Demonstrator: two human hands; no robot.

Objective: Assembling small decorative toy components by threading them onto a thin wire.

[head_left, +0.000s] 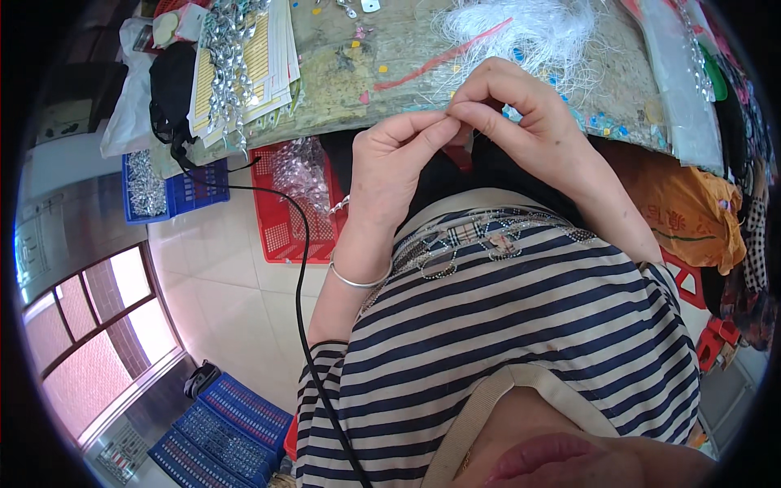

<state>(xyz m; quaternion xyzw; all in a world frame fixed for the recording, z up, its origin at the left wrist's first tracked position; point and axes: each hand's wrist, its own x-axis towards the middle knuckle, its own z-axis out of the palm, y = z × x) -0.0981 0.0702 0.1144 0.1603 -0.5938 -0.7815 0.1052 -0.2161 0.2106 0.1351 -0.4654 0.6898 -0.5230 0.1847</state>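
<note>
My left hand (389, 167) and my right hand (525, 114) meet at the fingertips just over the near edge of the worktable (342, 89). Thumb and forefinger are pinched together on each. Whatever lies between the tips is too small or too hidden to make out. Beyond my right hand, a loose heap of white thread (529, 32) spreads across the tabletop. A red strip (443, 55) runs from beside the thread toward the left. Small blue and yellow bits are scattered around my right hand.
Strands of clear faceted beads (230, 73) lie over yellow-lined cards (259, 61), beside a black pouch (169, 89). Below the table are a blue basket (185, 191), a red basket (279, 237) and an orange bag (683, 207). A black cable (303, 252) hangs at my left.
</note>
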